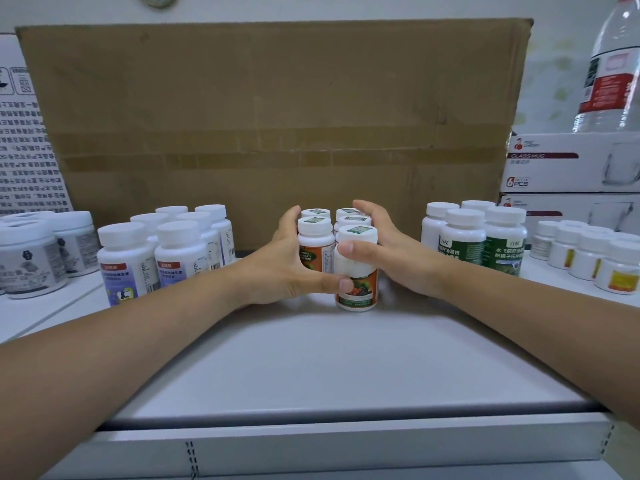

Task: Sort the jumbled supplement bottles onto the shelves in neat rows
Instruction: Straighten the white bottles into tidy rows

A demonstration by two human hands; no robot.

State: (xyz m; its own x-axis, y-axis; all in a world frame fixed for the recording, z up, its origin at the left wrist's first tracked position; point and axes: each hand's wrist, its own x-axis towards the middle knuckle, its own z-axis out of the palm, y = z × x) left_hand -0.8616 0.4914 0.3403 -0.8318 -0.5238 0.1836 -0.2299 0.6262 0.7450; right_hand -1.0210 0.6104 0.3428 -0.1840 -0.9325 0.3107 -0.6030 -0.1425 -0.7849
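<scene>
Several white-capped bottles with orange labels (315,252) stand packed together in the middle of the white shelf (311,368). My left hand (287,261) cups the left side of the cluster, and its thumb lies across the front bottle (356,294). My right hand (394,252) curls round the right side, its thumb pressed on the front bottle's upper part. The bottles at the back are partly hidden by my fingers.
Blue-label bottles (128,268) and grey-label jars (27,265) stand to the left. Green-label bottles (502,251) and small yellow-label bottles (620,271) stand to the right. A large cardboard box (277,116) closes the back. Glass-mug boxes (568,164) carry a water bottle (609,71).
</scene>
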